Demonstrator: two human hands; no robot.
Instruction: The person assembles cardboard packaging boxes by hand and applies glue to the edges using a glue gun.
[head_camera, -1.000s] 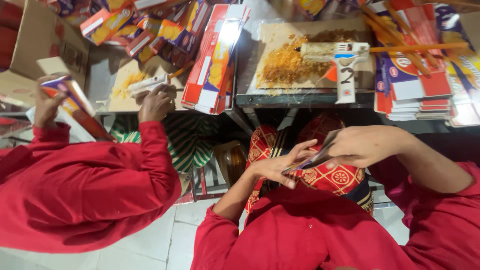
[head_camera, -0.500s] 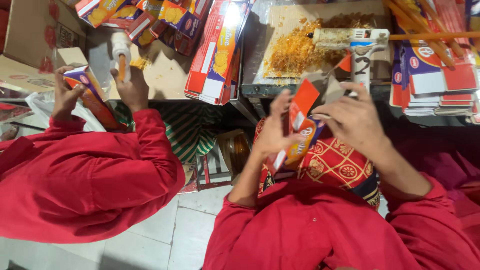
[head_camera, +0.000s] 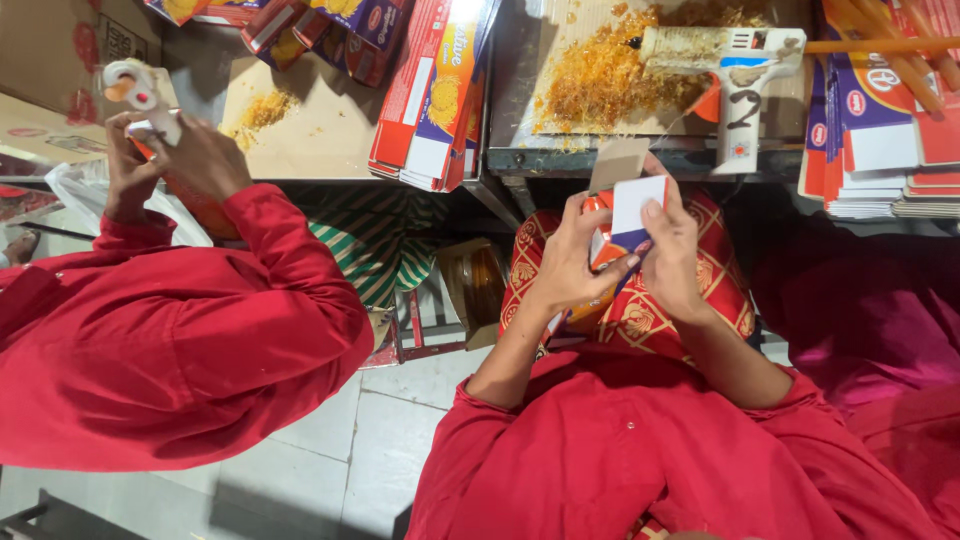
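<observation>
The small carton (head_camera: 620, 225) sits between my two hands, just in front of my lap and near the edge of the work table (head_camera: 620, 160), its white flap turned toward me. My left hand (head_camera: 575, 255) is wrapped around its orange side, fingers closed on the body; my right hand (head_camera: 672, 250) pinches the white flap from the right, thumb on top. Both hands are closed on it, neither spread wide.

To fold it well, I judge I should keep the left grip firm on the body so the walls stay square, and press the flap along its crease with the right thumb, not in the middle of the panel. The glue gun (head_camera: 730, 70) lies on the far side of the table, on cardboard crusted with orange residue, well apart from my hands. Flat cartons (head_camera: 430, 90) are stacked to the left of it. At far left a co-worker's hands (head_camera: 165, 150) hold another glue gun; I keep my elbows clear of them.
</observation>
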